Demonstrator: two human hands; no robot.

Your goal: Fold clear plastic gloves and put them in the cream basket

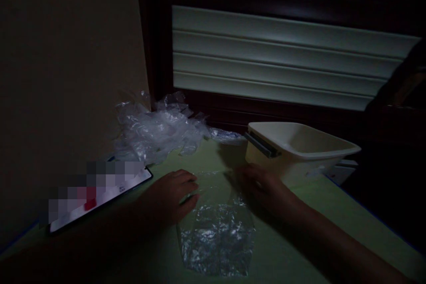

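A clear plastic bag [218, 242] lies flat on the pale green tabletop, its crinkled lower part catching the light. Over its upper left edge rests my left hand [173, 193], open, with the fingers loosely bent and the thumb apart from them. At the bag's upper right side my right hand [264, 188] is closed, thumb and fingers pinched together on the bag's edge; deep shadow hides the fingertips.
A heap of clear plastic bags [156, 128] sits at the back left. Left of my left hand lies a phone or tablet [109, 197] with a lit screen. A cream plastic bin [279, 166] with a dark grey handle stands behind my right hand, near a slatted panel [266, 60].
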